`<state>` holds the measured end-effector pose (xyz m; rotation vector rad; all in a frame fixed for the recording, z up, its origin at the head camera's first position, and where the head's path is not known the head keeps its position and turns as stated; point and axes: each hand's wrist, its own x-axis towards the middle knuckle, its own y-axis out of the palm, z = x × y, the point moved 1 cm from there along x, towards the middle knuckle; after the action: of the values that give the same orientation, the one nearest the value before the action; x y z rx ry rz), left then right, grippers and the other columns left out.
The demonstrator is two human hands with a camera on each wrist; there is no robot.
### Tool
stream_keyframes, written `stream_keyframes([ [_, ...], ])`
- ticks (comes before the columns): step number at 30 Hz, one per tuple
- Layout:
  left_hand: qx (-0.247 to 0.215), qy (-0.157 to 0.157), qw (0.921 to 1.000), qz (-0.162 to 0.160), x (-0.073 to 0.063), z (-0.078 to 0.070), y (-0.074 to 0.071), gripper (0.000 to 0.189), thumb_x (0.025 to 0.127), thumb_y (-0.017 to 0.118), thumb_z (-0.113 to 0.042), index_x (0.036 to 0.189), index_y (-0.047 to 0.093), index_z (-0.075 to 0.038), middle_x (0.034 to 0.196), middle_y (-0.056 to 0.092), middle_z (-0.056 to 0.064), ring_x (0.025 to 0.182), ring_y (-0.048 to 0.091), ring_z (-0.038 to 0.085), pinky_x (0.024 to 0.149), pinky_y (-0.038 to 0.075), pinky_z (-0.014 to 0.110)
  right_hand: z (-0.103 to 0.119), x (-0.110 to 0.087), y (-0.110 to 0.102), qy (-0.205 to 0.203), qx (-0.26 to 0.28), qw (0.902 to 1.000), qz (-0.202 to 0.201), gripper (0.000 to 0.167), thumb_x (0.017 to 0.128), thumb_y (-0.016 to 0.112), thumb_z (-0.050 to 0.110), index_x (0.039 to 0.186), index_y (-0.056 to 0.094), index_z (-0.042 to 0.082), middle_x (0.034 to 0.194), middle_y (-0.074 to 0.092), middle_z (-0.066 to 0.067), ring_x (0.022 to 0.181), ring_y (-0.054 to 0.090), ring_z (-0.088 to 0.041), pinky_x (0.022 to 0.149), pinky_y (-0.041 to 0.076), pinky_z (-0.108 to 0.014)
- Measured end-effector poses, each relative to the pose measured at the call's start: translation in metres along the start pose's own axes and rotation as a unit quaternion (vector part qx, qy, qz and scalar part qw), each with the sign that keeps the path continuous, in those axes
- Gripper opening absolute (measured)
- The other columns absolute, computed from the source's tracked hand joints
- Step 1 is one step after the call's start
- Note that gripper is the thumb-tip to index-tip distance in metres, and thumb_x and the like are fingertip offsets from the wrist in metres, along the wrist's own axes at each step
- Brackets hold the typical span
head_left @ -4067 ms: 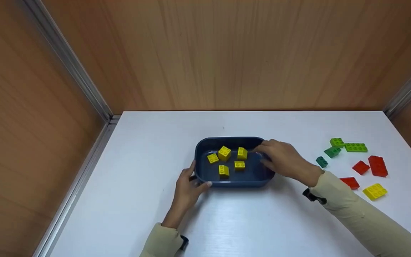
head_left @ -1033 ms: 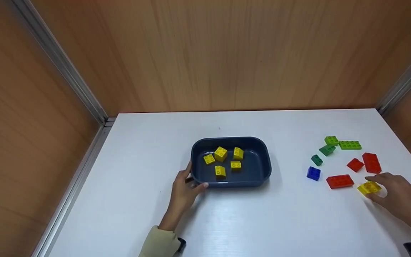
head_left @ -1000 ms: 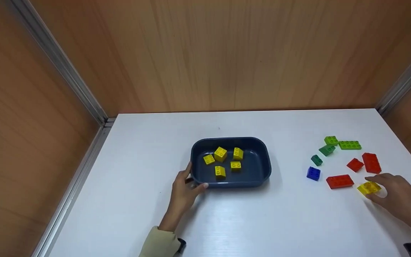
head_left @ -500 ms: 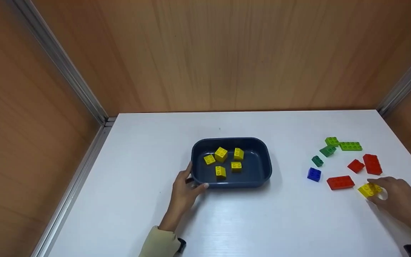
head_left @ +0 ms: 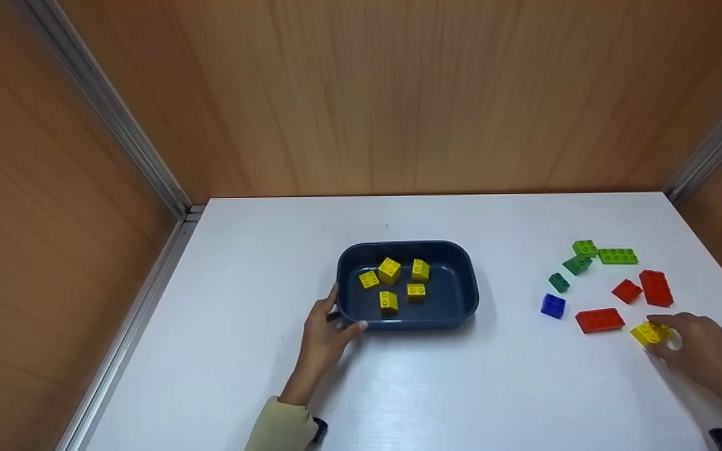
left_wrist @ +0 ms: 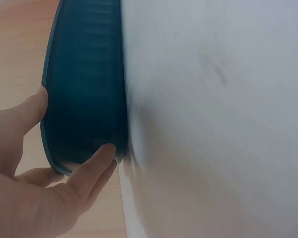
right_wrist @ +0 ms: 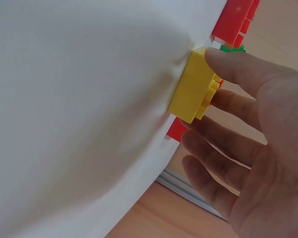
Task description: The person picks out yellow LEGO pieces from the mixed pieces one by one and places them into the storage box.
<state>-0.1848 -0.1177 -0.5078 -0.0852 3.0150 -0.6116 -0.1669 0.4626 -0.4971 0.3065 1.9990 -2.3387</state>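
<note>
A dark blue rectangular tray (head_left: pixel 408 324) stands mid-table with several small yellow bricks lying spread inside it. My left hand (head_left: pixel 323 341) grips its near left corner. In the left wrist view, the thumb is at the rim and the fingers (left_wrist: pixel 92 171) are against the outer wall. At the right, my right hand (head_left: pixel 706 357) pinches a larger yellow toy brick (head_left: pixel 646 333) between thumb and fingers. The right wrist view shows the thumb on one end of that yellow brick (right_wrist: pixel 188 89), which sits at the white table surface; the remaining fingers are loosely bent.
Beside the right hand lie red bricks (head_left: pixel 599 320), one blue brick (head_left: pixel 553 305), dark green bricks (head_left: pixel 559 282) and light green bricks (head_left: pixel 617 255) on the white table (head_left: pixel 261 263). Wooden panels (head_left: pixel 361 94) rise behind and at the sides.
My right hand has gone from inside the tray to the larger yellow brick at the right, and its thumb and fingers have closed in on it. My left hand stays on the tray.
</note>
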Motion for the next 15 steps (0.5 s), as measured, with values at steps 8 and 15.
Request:
stream_keyframes([
  [8, -0.003, -0.004, 1.0000, 0.004, -0.001, -0.001, 0.000, 0.092, 0.090, 0.085, -0.008, 0.165, 0.032, -0.003, 0.145, 0.052, 0.024, 0.133, 0.058, 0.043, 0.106, 0.057, 0.043, 0.004, -0.003, -0.008, 0.002, 0.011, 0.9998, -0.013, 0.067, 0.076, 0.094, 0.012, 0.130, 0.063, -0.011, 0.122, 0.057, -0.044, 0.101, 0.056, -0.058, 0.080, 0.059, -0.070],
  [15, 0.002, -0.004, 1.0000, 0.003, 0.000, -0.002, 0.000, 0.092, 0.090, 0.085, -0.007, 0.165, 0.032, -0.004, 0.144, 0.053, 0.022, 0.132, 0.058, 0.042, 0.107, 0.057, 0.043, 0.009, -0.003, -0.018, -0.016, 0.007, 0.9985, -0.052, 0.068, 0.076, 0.093, 0.008, 0.131, 0.060, -0.015, 0.121, 0.057, -0.044, 0.103, 0.055, -0.059, 0.085, 0.056, -0.071],
])
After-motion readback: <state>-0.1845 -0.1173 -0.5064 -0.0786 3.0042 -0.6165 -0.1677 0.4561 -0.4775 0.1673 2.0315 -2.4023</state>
